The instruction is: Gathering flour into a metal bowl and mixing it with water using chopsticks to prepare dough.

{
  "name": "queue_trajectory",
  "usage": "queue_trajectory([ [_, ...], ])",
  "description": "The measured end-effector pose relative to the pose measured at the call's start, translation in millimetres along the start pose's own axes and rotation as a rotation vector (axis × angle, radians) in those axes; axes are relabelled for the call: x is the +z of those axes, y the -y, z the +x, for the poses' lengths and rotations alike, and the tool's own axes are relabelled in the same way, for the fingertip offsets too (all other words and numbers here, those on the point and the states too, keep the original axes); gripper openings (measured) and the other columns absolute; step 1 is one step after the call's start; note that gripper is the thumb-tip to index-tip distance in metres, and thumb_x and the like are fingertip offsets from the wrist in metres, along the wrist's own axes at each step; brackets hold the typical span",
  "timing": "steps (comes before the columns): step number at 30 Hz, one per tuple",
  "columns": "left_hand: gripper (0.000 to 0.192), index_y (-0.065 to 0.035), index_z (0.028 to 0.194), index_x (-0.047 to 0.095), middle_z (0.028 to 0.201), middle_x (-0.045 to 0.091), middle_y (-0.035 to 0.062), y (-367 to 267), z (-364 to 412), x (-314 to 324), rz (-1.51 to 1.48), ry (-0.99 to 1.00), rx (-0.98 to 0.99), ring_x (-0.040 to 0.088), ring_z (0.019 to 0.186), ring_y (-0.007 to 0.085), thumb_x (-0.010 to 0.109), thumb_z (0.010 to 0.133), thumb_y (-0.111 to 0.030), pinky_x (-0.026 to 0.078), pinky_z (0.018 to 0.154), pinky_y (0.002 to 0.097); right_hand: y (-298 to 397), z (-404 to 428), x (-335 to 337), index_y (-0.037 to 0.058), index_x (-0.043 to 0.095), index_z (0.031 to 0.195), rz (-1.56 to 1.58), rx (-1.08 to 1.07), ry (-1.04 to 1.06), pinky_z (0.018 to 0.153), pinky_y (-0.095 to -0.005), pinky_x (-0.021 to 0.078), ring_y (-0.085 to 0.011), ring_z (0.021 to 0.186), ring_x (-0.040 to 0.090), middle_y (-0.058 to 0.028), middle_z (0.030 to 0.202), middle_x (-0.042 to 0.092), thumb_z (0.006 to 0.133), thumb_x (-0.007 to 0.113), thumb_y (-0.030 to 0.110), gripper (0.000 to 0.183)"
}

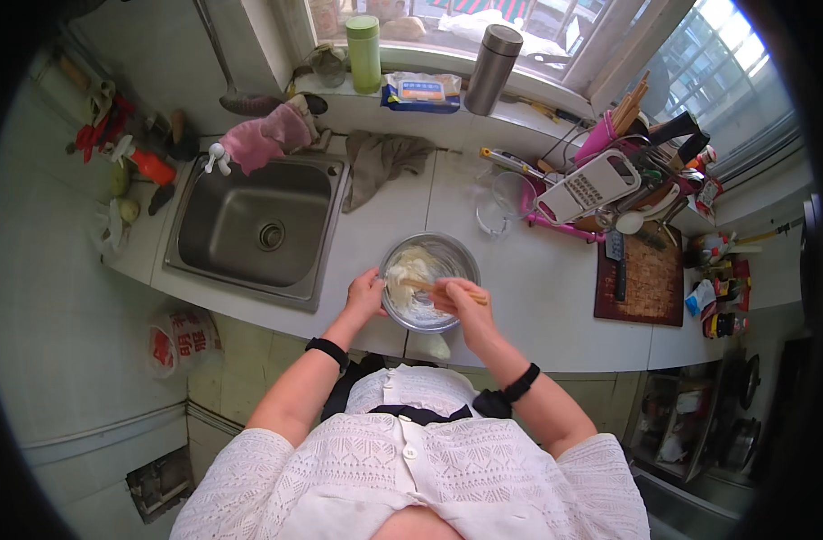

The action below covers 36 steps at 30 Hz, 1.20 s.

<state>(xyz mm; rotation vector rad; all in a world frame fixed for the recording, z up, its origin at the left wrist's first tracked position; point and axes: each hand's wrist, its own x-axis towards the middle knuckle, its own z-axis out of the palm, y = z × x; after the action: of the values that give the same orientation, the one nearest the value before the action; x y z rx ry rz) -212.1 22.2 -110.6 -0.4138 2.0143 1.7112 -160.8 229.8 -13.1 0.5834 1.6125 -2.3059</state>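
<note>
A round metal bowl (457,252) stands near the counter's front edge. Inside it lies a pale, sticky flour mixture (410,264), with white flour smeared along the wall. My left hand (367,295) grips the bowl's left rim, thumb on top. Wooden chopsticks (418,285) are held in my right hand (464,300) over the bowl. Their tips rest in the mixture at the left side, and the back ends stick out past my fingers. Part of a pale, bag-like item (431,345) shows under the bowl's near side.
Left of the bowl is a metal sink (239,223), with a grey cloth (384,158) behind its right corner. A clear container (512,196) and a white grater (590,185) stand back right. A cleaver (618,263) lies on the cutting board (654,283) at far right.
</note>
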Motion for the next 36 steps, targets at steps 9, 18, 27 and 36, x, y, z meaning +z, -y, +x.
queue_trajectory([
  [9, 0.042, 0.0048, 0.127, 0.044, 0.088, 0.064, 0.017, 1.0, 2.1, -7.1, -0.005, -0.065, 0.047, 0.065, 0.06, 0.0229, 0.048, 0.087, -0.008, 0.055, 0.043, 0.0318, 12.8, -5.6, -24.1, -0.0025, 0.062, 0.101, -0.249, 0.111, 0.247, 0.079, -0.0281, 0.0528, -0.0192, 0.091, 0.065, -0.0106, 0.097, 0.065, 0.092, 0.051, 0.016, 0.024],
  [18, 0.042, 0.0049, 0.124, 0.047, 0.08, 0.066, 0.0141, 3.6, 1.0, -1.9, 0.051, -0.09, 0.093, 0.064, 0.055, 0.0193, 0.053, 0.085, -0.008, 0.054, 0.042, 0.0303, 0.9, 11.2, -2.6, 0.0031, 0.065, 0.094, -0.743, -0.487, 0.14, 0.069, -0.0315, 0.0495, -0.0231, 0.077, 0.064, -0.0125, 0.085, 0.066, 0.086, 0.055, 0.009, 0.014],
  [27, 0.026, 0.0035, 0.108, 0.048, 0.066, 0.06, 0.0116, 2.8, 1.1, 1.8, 0.163, -0.115, 0.204, 0.061, 0.049, 0.0208, 0.052, 0.085, -0.006, 0.051, 0.039, 0.032, -17.7, -22.5, -11.4, 0.0037, 0.06, 0.097, -1.1, -0.694, 0.522, 0.07, -0.0406, 0.0505, -0.0357, 0.082, 0.061, -0.0158, 0.101, 0.062, 0.083, 0.055, 0.006, 0.015],
  [36, 0.022, 0.0021, 0.101, 0.05, 0.07, 0.063, 0.0141, 38.7, 17.1, -2.4, 0.274, -0.217, 0.356, 0.062, 0.052, 0.0266, 0.055, 0.083, -0.01, 0.051, 0.051, 0.0361, -7.7, -20.1, -35.7, 0.0041, 0.059, 0.096, -1.331, -0.629, 0.368, 0.072, -0.0409, 0.0498, -0.0346, 0.086, 0.06, -0.0182, 0.11, 0.058, 0.08, 0.055, 0.005, 0.017],
])
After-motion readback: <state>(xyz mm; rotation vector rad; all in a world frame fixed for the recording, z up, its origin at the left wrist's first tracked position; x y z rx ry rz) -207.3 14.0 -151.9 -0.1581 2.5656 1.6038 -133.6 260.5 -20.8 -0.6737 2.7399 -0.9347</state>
